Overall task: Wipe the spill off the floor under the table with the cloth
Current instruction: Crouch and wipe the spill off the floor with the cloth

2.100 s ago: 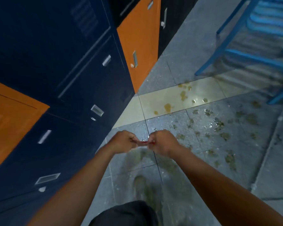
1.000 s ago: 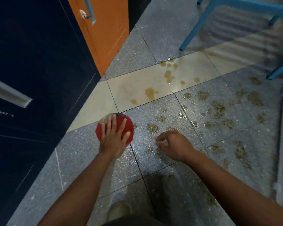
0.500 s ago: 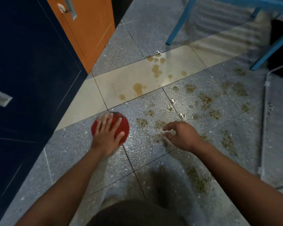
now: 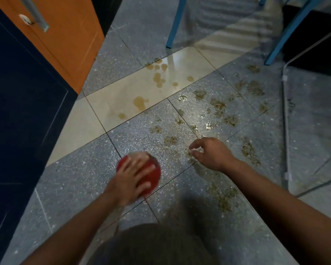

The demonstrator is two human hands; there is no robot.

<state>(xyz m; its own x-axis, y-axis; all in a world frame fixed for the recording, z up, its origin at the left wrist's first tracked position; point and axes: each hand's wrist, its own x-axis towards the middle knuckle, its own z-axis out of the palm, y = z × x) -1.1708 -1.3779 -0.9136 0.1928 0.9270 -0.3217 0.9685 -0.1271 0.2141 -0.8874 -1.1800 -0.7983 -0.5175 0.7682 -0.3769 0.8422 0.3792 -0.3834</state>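
A round red cloth point(image 4: 152, 174) lies flat on the grey speckled floor. My left hand point(image 4: 131, 178) presses down on it with fingers spread, blurred by motion. My right hand point(image 4: 210, 153) hovers just right of it, fingers loosely curled, holding nothing, over wet brown splotches. The spill point(image 4: 216, 115) is many brown patches and drops across the grey tiles and the cream tile point(image 4: 139, 102), spreading out toward the blue table legs point(image 4: 175, 25). More splotches point(image 4: 223, 196) lie near my right forearm.
Dark blue lockers point(image 4: 23, 104) and an orange locker door point(image 4: 65, 41) stand close on the left. A second blue leg point(image 4: 287, 37) stands at the upper right. A glass pane edge point(image 4: 285, 111) and a white cable run along the right. My dark-clothed knee point(image 4: 153, 245) fills the bottom.
The left hand has slid the red cloth toward me and to the right, nearer the right hand. The right hand stays hovering over the splotches. The camera has dropped closer to the floor.
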